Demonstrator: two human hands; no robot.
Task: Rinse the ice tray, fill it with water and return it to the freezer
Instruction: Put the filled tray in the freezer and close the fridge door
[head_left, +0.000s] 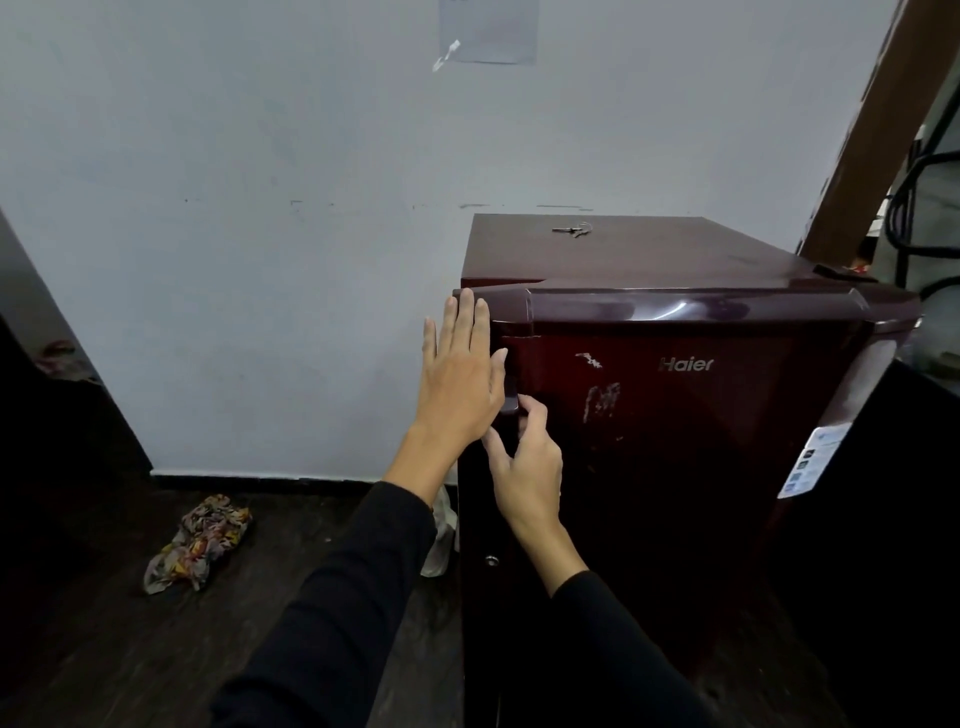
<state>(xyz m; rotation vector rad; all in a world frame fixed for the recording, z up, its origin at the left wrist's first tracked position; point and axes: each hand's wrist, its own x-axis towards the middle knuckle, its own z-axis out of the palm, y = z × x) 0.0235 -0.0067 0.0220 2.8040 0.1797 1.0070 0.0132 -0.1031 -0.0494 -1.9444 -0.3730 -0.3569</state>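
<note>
left hand (460, 374) flat against the maroon fridge door (675, 441), right hand (524, 462) fingers hooking its handle (508, 402); no ice tray visible, pulling likely next.

A bunch of keys (571, 229) lies up and to the right of the grip. Down to its left, a crumpled floral cloth (200, 541) rests on the dark wooden floor (104, 639). Just below the grip stands a white bag (441, 535). Above, a taped paper sheet (488, 31) hangs on the pale wall (234, 208).
</note>
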